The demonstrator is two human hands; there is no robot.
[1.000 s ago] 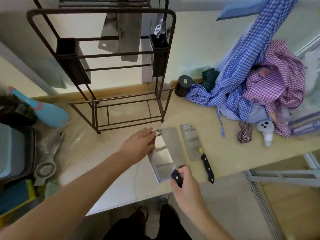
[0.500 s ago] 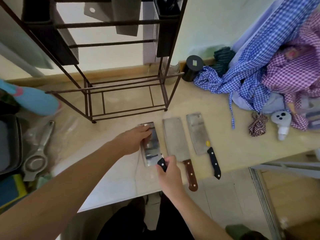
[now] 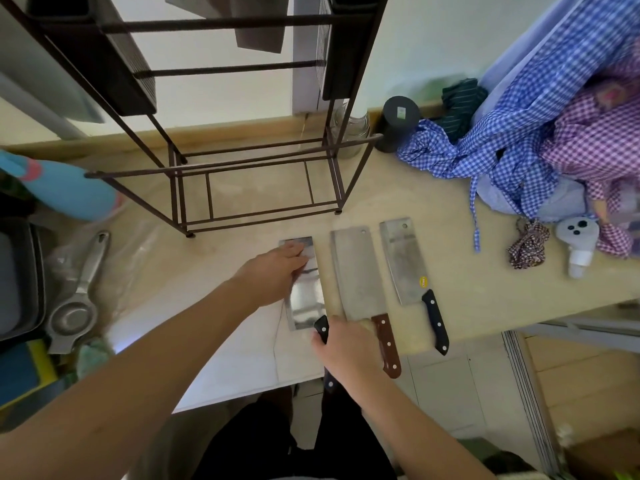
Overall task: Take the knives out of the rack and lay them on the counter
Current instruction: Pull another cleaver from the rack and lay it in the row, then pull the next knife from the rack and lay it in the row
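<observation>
A: Head view, only one there is. Third cleaver (image 3: 304, 292) flat on the tabletop (image 3: 485, 289), leftmost in a row. Right hand (image 3: 349, 355) closed around its black handle; left hand (image 3: 273, 275) lies open, fingers spread flat on the shiny blade.

B: Noted. The other two?

A: Brown-handled cleaver (image 3: 360, 282) just beside it, then the black-handled cleaver (image 3: 408, 268) on the far right. All three roughly parallel, handles toward the person, blades pointing at the rack (image 3: 263, 161).

B: Rack emptied?

A: Not judged so. At least one blade (image 3: 259, 26) hangs up top, cropped by the frame. How many more, cannot tell.

B: Risks from here?

A: Several. The handles of the brown-handled and black-handled cleavers overhang the tabletop's front edge; a sleeve or hip brushing past could tip one off toward the feet below. Left palm sits on polished steel, so sliding it off sideways across the edge could cut. The blade sits close to the brown-handled one; a nudge on release would knock steel on steel.

B: Anything crowding the space?

A: Checked cloth pile (image 3: 554, 133) well to the right, a metal squeezer (image 3: 76, 299) off to the left. Neither touches the knives.
</observation>
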